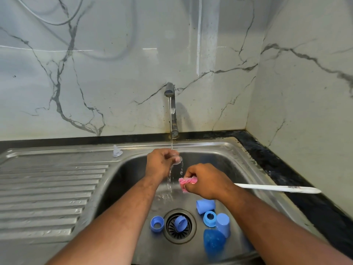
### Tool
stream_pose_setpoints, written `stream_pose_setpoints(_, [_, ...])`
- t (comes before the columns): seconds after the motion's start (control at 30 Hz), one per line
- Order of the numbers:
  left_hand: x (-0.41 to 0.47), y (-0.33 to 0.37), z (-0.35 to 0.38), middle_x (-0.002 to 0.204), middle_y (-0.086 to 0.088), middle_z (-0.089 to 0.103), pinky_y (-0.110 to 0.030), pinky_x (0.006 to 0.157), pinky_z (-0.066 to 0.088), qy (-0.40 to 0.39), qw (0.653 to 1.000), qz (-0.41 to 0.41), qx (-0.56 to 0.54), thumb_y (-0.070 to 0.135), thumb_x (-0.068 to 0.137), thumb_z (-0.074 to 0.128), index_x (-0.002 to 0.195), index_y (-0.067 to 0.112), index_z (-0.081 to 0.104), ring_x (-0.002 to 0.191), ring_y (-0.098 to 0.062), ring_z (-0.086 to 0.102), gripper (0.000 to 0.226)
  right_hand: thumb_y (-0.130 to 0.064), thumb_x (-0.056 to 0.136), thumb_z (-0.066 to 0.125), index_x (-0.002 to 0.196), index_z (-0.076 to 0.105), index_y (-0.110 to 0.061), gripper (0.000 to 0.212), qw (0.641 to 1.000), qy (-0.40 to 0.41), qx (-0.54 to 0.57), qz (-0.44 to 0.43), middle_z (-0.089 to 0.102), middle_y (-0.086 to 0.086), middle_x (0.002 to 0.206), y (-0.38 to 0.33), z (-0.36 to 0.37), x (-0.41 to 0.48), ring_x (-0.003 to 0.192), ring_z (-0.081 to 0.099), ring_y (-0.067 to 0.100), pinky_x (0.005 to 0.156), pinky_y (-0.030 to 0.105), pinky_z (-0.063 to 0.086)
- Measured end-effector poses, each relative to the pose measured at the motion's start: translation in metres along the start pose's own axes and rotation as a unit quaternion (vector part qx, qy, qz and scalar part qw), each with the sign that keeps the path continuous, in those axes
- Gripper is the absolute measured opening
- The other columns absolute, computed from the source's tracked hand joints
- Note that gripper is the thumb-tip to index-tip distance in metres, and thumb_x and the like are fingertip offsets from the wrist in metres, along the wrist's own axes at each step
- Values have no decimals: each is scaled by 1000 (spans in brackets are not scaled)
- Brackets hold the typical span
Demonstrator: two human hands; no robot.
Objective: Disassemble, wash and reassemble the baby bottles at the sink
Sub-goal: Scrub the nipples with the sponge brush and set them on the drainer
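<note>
Left hand [161, 161] pinches what looks like a clear teat [176, 159] under running water [171, 121].

Clear teat [176, 160] mostly hidden within left hand [159, 163], pink sponge [183, 183] partly under right hand [206, 181]

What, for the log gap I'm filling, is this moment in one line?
phase: rinsing | left hand: holds clear teat under running tap | right hand: grips pink bottle brush | sink: blue rings and caps loose
</note>
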State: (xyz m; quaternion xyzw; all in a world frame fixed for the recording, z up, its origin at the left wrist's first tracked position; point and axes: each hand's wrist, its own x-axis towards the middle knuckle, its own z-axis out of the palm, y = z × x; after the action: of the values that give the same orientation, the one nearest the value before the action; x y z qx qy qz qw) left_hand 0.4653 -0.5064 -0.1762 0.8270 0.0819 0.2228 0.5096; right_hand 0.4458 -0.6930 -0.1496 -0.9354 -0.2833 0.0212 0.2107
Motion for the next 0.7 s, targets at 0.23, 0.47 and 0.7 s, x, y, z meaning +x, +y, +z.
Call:
stream_pose_setpoints(0.23, [-5, -4, -40, 84, 8, 74, -12, 70, 53, -6, 998, -32, 61, 9, 77, 86, 97, 20, 75, 79, -1, 69, 25, -42, 83, 74, 96, 71, -34, 16, 1000, -5, 1, 0, 70, -13, 94, -2, 0, 0, 84, 63, 7, 77, 37, 57])
stream_pose_setpoints(0.47, [10, -17, -135, 81, 2, 70, -13, 60, 44, 116, 984, -52, 123, 4, 75, 87, 94, 13, 71, 72, -8, 65, 27, -42, 82, 75, 95, 70, -35, 16, 1000, -9, 8, 0, 69, -15, 93, -3, 4, 2, 82, 63, 5, 73, 32, 55])
stream_pose_setpoints(0.7, [19, -41, -169, 91, -2, 71, -14, 65, 45, 150, 968, -64, 189, 3, 80, 81, 98, 18, 69, 80, -13, 65, 27, -41, 83, 74, 91, 67, -37, 11, 1000, -10, 4, -6, 67, -16, 90, -1, 5, 2, 82, 61, 4, 74, 31, 54])
